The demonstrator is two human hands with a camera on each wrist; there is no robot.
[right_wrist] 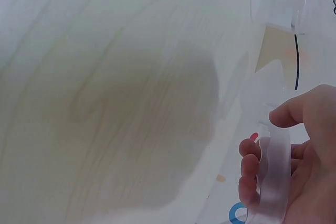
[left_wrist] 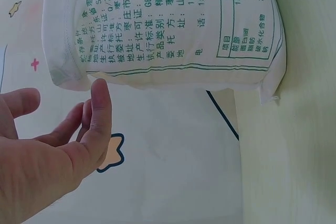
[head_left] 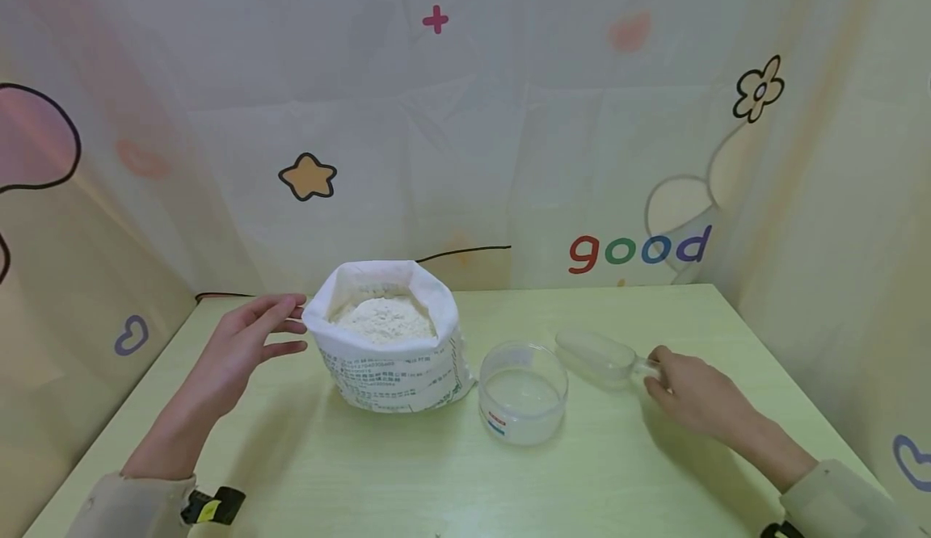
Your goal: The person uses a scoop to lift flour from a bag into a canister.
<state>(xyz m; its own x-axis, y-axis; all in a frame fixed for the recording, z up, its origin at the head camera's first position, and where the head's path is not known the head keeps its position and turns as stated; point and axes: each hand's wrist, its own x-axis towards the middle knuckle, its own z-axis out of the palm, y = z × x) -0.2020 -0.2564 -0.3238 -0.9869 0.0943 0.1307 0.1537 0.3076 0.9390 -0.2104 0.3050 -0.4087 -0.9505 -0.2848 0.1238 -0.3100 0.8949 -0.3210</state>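
Clear scoop (head_left: 598, 355): right of the flour bag (head_left: 396, 380), handle (right_wrist: 275, 187) clasped by the right grip (head_left: 701, 397), apparently for control; round container (head_left: 520, 427): just beside the bag's right; left grip (head_left: 243, 352): fingers loosely extended near the bag's left rim, seemingly for steadying

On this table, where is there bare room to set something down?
Bare: the near part of the table, in front of the bag and clear tub, between both sleeves; also the far strip behind tub and scoop. Crowded: the middle row of left hand, bag, tub, scoop and right hand.
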